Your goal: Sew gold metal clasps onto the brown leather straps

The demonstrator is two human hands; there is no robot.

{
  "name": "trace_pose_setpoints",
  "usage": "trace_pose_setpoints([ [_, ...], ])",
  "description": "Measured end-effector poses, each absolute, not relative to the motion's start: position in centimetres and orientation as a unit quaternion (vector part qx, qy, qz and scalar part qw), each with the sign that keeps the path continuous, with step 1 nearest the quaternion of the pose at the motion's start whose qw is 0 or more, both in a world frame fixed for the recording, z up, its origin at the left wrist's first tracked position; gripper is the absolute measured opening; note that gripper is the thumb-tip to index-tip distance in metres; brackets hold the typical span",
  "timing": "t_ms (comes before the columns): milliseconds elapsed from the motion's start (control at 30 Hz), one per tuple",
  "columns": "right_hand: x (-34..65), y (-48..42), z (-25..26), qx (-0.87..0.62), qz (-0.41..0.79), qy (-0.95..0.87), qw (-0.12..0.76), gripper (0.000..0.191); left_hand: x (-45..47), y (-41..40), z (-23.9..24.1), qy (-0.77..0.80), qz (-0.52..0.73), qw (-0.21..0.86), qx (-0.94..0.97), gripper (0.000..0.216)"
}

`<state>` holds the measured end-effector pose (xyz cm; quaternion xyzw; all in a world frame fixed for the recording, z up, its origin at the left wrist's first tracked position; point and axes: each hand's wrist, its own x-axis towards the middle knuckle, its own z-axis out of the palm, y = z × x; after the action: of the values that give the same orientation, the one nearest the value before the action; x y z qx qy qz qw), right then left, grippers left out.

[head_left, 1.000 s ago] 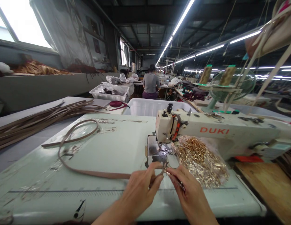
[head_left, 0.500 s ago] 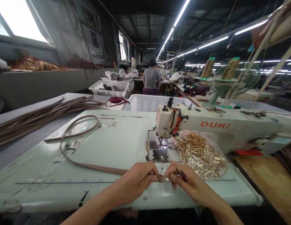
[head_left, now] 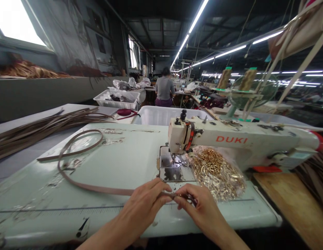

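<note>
My left hand (head_left: 148, 203) is closed on a long brown strap (head_left: 106, 190), pinching it near its end between thumb and fingers. The strap runs off leftward over the sewing table and curls into a loop. Right beside it, my right hand (head_left: 196, 201) pinches the same strap end, where a small gold glint of metal shows. Something dark and narrow sits in the right palm; its kind is hidden by the fingers. Both hands are nearly touching, in front of the needle plate (head_left: 174, 173) of the sewing machine (head_left: 203, 135).
A clear bag of gold metal hooks (head_left: 215, 173) lies right of the needle. At left is a pile of brown straps (head_left: 47, 128). Behind stand a white bin (head_left: 161, 113) and thread cones (head_left: 223, 78). Farther off, a person in a grey top (head_left: 164, 88) faces away.
The hands have come closer together, and the gold metal piece seen between them is now mostly covered by fingers. The view has shifted slightly, moving the scene a little left.
</note>
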<state>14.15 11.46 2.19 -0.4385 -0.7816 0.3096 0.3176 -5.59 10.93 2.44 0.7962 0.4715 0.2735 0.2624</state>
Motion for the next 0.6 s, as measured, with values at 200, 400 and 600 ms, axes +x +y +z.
trace_pose_setpoints([
  [200,14.0,11.1,1.5,-0.432,0.328,-0.765,0.346,0.018,-5.3,11.1,2.9,0.465,0.288,0.266,0.794,0.014],
  [400,13.5,15.2,-0.6,-0.478,0.417,-0.710,0.305,0.029,-5.1,16.5,2.9,0.447,0.196,0.231,0.842,0.013],
  [600,14.3,20.0,-0.7,-0.527,0.137,-0.812,0.210,0.013,-4.0,23.6,1.4,0.411,0.077,0.235,0.877,0.015],
])
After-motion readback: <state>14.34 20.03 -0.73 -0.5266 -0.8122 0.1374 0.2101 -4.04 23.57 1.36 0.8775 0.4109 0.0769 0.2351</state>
